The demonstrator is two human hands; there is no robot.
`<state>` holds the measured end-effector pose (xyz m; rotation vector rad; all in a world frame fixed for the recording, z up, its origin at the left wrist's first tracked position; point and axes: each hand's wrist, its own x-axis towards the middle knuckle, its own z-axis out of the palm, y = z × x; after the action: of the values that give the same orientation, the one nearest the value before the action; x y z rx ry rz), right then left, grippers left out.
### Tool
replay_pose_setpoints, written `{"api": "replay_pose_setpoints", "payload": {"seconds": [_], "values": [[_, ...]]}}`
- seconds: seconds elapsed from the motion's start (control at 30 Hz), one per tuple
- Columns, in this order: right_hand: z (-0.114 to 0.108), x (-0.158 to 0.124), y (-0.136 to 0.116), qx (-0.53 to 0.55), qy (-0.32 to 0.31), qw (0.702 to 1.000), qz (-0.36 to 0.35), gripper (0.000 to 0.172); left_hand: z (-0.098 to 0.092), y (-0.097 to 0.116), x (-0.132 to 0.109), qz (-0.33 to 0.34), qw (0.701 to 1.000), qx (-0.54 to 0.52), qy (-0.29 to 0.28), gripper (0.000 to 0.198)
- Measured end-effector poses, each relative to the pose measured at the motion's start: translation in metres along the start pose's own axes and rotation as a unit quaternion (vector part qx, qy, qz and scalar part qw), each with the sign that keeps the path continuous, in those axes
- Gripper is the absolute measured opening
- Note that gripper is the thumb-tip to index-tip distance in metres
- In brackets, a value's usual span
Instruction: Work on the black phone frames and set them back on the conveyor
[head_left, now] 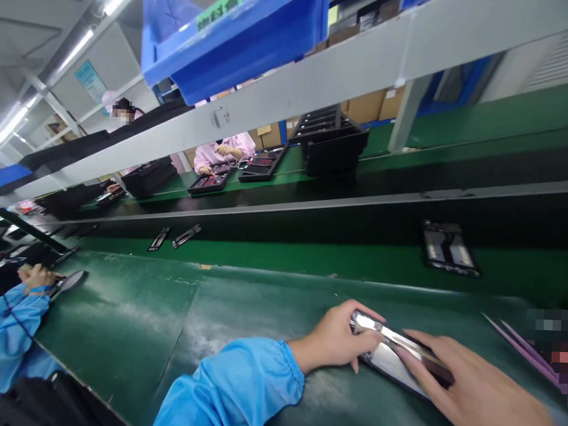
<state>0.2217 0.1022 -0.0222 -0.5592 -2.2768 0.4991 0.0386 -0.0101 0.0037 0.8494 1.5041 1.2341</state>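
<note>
A flat, opened phone frame [393, 365] with silvery insides lies tilted over the green worktop, held by both hands. My left hand [338, 336] wraps its far left end, the thumb pressed on the inner side. My right hand [474, 381] is closed around a slim, bar-like part [434, 366], dark at its near end, that lies along the frame. Whether this part is loose or fixed to the frame I cannot tell. Purple-handled tweezers [524, 352] lie to the right, partly hidden by a blurred patch.
Another phone frame [450, 247] lies on the green conveyor belt [310, 257] beyond, with two smaller frames [186, 236] further left. A co-worker's hand [37, 279] works at the left. A blue bin [243, 44] overhangs on a grey rail [279, 95]; black trays [335, 146] stand behind.
</note>
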Motion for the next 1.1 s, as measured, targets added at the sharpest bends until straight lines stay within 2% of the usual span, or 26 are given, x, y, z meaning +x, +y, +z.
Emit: {"api": "replay_pose_setpoints", "payload": {"seconds": [0.1, 0.23, 0.33, 0.4, 0.47, 0.57, 0.63, 0.73, 0.83, 0.97, 1.1], "values": [[-0.009, 0.007, -0.012, -0.004, -0.032, 0.999, -0.002, 0.033, -0.001, 0.005, -0.003, 0.018, 1.000, -0.018, -0.014, 0.058], [-0.010, 0.013, -0.018, 0.050, -0.048, 0.995, 0.072, 0.025, -0.006, 0.007, 0.001, 0.045, 0.992, -0.115, -0.002, 0.081], [-0.006, 0.014, -0.019, 0.131, -0.066, 0.979, 0.140, 0.019, -0.008, 0.003, 0.008, 0.054, 0.990, -0.124, 0.030, 0.072], [-0.006, 0.014, -0.021, 0.168, -0.090, 0.969, 0.159, 0.016, -0.009, 0.003, 0.009, 0.063, 0.991, -0.100, 0.059, 0.066], [-0.010, 0.015, -0.023, 0.157, -0.104, 0.972, 0.139, 0.018, -0.011, 0.007, 0.008, 0.046, 0.993, -0.090, 0.053, 0.068], [-0.016, 0.018, -0.021, 0.097, -0.101, 0.987, 0.079, 0.027, -0.016, 0.015, 0.008, -0.005, 0.996, -0.089, -0.011, 0.070], [-0.019, 0.019, -0.019, 0.073, -0.103, 0.990, 0.057, 0.027, -0.018, 0.018, 0.010, -0.024, 0.996, -0.082, -0.039, 0.065], [-0.018, 0.019, -0.019, 0.033, -0.093, 0.994, 0.038, 0.026, -0.019, 0.017, 0.013, -0.040, 0.996, -0.063, -0.051, 0.055], [-0.016, 0.019, -0.022, -0.032, -0.076, 0.996, -0.017, 0.030, -0.016, 0.014, 0.012, -0.030, 0.998, -0.036, -0.045, 0.052], [-0.016, 0.018, -0.024, -0.073, -0.109, 0.983, -0.127, 0.034, -0.009, 0.011, 0.009, 0.008, 0.999, -0.005, -0.034, 0.050], [-0.017, 0.019, -0.023, -0.077, -0.096, 0.979, -0.160, 0.027, -0.005, 0.008, 0.007, 0.027, 0.999, 0.005, -0.028, 0.048]]}}
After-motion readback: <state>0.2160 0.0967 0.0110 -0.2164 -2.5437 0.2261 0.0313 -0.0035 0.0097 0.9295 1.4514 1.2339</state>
